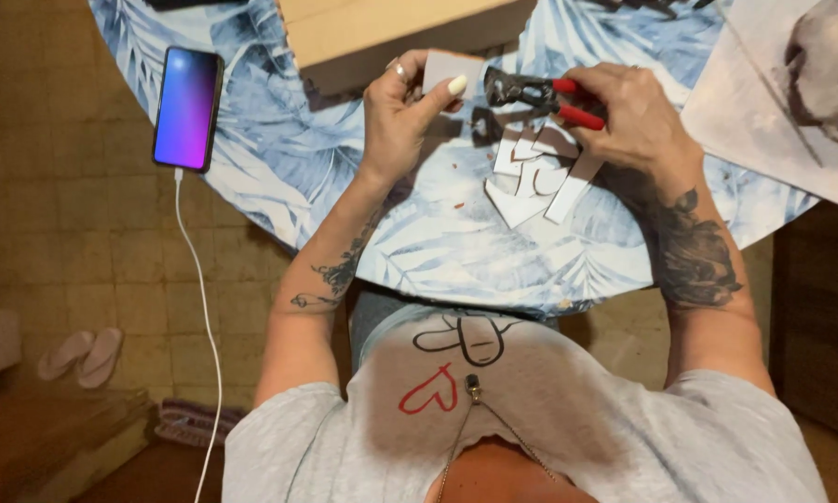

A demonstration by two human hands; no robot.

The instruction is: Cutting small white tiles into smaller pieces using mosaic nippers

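Pinching a small pale card piece (442, 70) between thumb and fingers, my left hand (402, 112) holds it above the leaf-print tablecloth (279, 149); my right hand (628, 116) is closed on red-handled pliers (531, 93), their tip just beside the piece; cut card scraps (535, 177) lie below; a phone (188, 108) rests well apart at the left.

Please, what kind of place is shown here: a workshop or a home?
Probably a home. A round table with a blue leaf-print cloth stands on a worn tiled floor, a pair of pale sandals lies there, and a smartphone with a purple screen charges on a white cable.
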